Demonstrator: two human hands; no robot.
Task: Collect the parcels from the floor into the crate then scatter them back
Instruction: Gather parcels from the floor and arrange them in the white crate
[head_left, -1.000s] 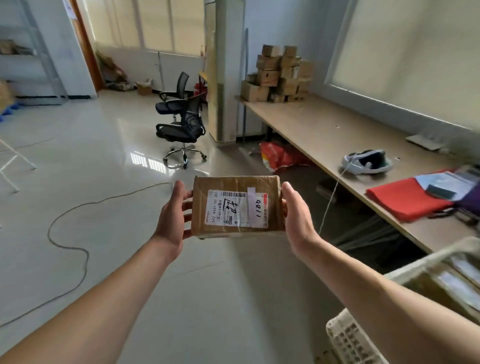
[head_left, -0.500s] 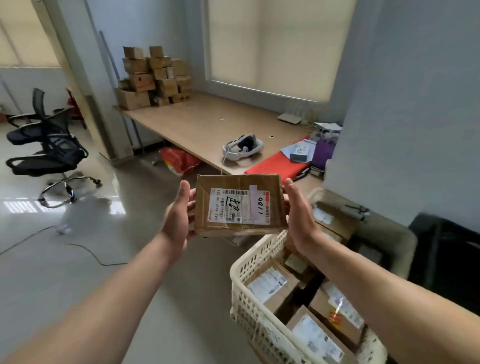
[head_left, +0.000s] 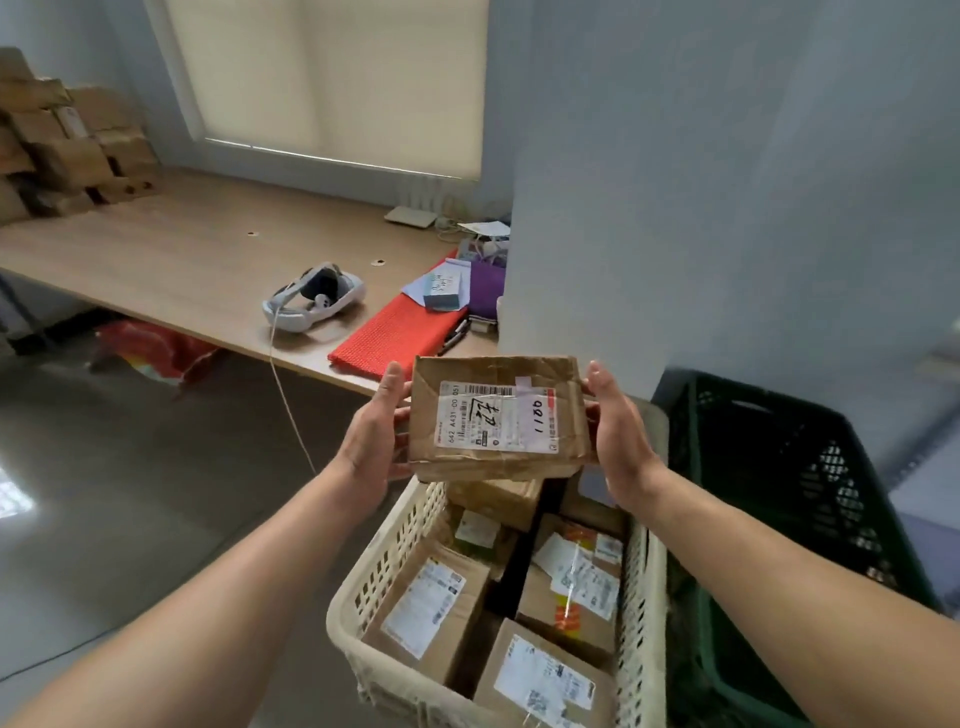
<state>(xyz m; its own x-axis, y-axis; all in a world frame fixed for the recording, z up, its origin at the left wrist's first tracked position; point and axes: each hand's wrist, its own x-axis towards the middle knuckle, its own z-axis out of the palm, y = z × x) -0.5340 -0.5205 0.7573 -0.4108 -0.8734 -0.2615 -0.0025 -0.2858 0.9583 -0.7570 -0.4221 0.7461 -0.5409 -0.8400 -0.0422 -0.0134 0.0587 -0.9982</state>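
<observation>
Person holds a brown cardboard parcel (head_left: 498, 421) w/ both hands near frame centre, in the air over the far end of a cream plastic crate (head_left: 395, 561). Parcel is flat, label side toward the camera; the white shipping label has a barcode & handwritten marks.

Left hand (head_left: 371, 447) grips the parcel's 9 o'clock edge. Thumb points up along the side, fingers are tucked beneath & mostly hidden. Right hand (head_left: 618, 431) grips the 3 o'clock edge the same way, w/ thumb by the upper corner & fingers under the box, out of sight. Bare forearms enter from approx. 7 and 4 o'clock of the frame.

Crate lies at 6 o'clock of the held parcel. Inside it are other parcels (head_left: 431, 608), all brown cardboard w/ white labels. An orange-stickered parcel (head_left: 576, 582) is on the crate's 3 o'clock side. At 3 o'clock of the cream crate is a dark green crate (head_left: 779, 467); touching or just beside, can't tell.

At 10 o'clock of the frame is a wooden desk (head_left: 182, 260) w/ a white VR headset (head_left: 311, 296), its cable (head_left: 288, 405) hanging off the near edge. A red mat (head_left: 400, 327) lies at 3 o'clock of the headset. A stack of cardboard boxes (head_left: 62, 140) sits at the desk's far end. A red bag (head_left: 156, 353) is under the desk at 9 o'clock.
</observation>
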